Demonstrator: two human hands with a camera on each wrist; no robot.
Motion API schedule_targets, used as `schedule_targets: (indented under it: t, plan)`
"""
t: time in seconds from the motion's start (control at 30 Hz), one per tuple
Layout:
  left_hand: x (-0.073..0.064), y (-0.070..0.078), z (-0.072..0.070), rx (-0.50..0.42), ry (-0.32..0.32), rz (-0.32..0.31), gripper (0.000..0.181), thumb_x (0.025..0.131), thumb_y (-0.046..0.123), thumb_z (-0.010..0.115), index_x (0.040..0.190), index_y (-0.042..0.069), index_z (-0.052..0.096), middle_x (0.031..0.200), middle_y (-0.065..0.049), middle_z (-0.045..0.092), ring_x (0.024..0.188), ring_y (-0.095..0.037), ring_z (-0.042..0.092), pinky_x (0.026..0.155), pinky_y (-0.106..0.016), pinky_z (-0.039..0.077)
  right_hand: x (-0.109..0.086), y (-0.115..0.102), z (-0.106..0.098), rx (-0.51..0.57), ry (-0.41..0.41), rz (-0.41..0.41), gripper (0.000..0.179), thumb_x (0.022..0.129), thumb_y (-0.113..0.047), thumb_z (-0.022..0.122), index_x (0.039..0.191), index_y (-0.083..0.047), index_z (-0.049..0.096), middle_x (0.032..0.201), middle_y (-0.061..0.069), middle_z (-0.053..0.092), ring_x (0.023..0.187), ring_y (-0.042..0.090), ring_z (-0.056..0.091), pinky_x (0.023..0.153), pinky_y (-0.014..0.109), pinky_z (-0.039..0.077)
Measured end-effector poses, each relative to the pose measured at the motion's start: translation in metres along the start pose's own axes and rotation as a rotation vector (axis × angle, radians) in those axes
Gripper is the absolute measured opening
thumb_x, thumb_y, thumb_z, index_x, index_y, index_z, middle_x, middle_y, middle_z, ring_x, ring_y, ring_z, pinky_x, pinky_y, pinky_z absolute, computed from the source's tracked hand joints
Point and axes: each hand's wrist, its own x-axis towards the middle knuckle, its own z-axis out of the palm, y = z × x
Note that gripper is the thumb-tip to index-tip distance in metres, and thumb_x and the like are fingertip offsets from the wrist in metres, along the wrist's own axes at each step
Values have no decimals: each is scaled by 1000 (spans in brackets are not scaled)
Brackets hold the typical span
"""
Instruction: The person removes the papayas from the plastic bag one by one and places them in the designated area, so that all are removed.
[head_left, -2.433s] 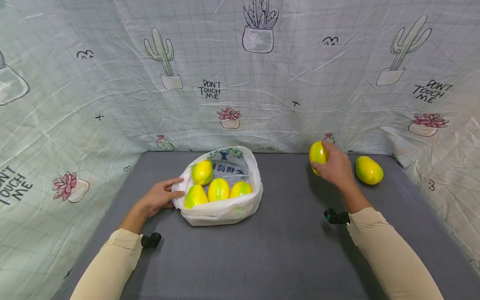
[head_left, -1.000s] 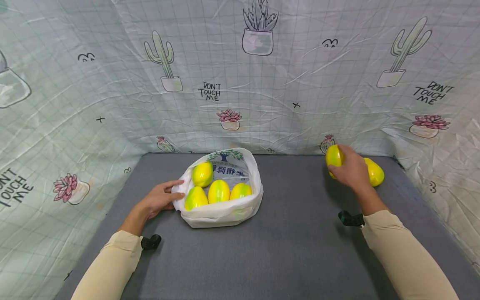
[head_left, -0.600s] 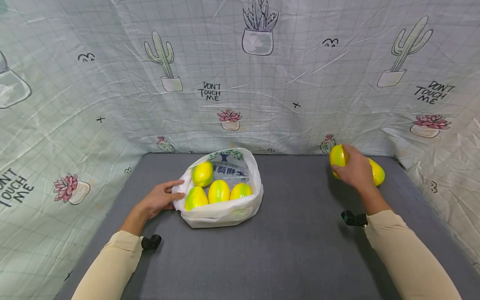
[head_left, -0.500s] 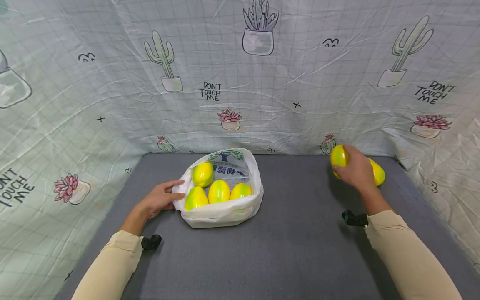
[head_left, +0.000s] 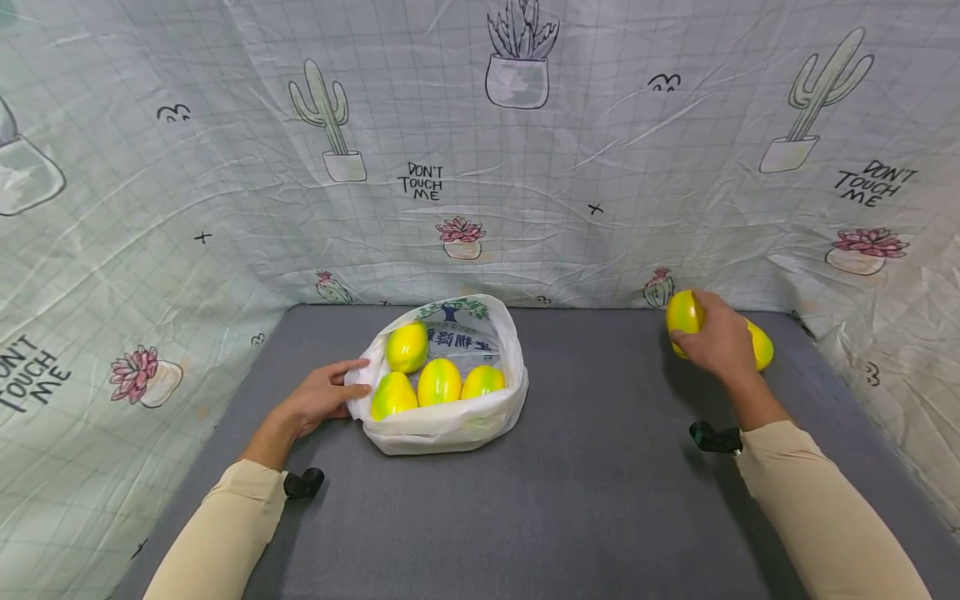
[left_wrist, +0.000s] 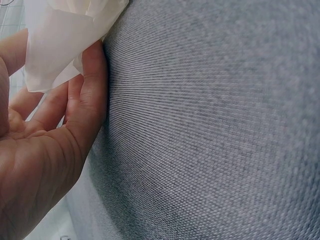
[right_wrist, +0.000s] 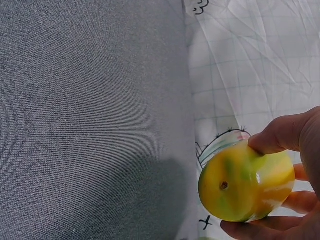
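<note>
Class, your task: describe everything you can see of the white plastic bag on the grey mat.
The white plastic bag is thin, crinkled film with blue print and a green tree design on its inner back wall. It sits slumped on the grey mat, mouth open upward, its rim rolled down. Four yellow-green mangoes lie inside: three in a front row, one behind at the left. The left hand holds its left edge, the film lying between thumb and fingers.

A makeshift recording booth: cactus-print cloth [head_left: 525, 167] walls around a grey mat [head_left: 585, 483].
</note>
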Motion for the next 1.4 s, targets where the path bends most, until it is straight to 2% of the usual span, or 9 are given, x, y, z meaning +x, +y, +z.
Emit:
schedule_targets:
  t: [0.87,1.4]
  plan:
    - [-1,1,1,-11,-12,17,74,101,28,70,164,14,34,157,-27,47,104,-14,66,85,-32,61,1,12,8,14,-56,6,82,93,-20,70,158,9,30,157,39,36,126,60,44,97,73,40]
    - [1,-1,-1,-22,-8,5,73,100,26,71,163,15,36,159,-26,46,112,-19,67,89,-35,61,1,13,11,37,-104,22,83,94,-23,68,160,8,27,156,42,35,126,59,44,96,71,41]
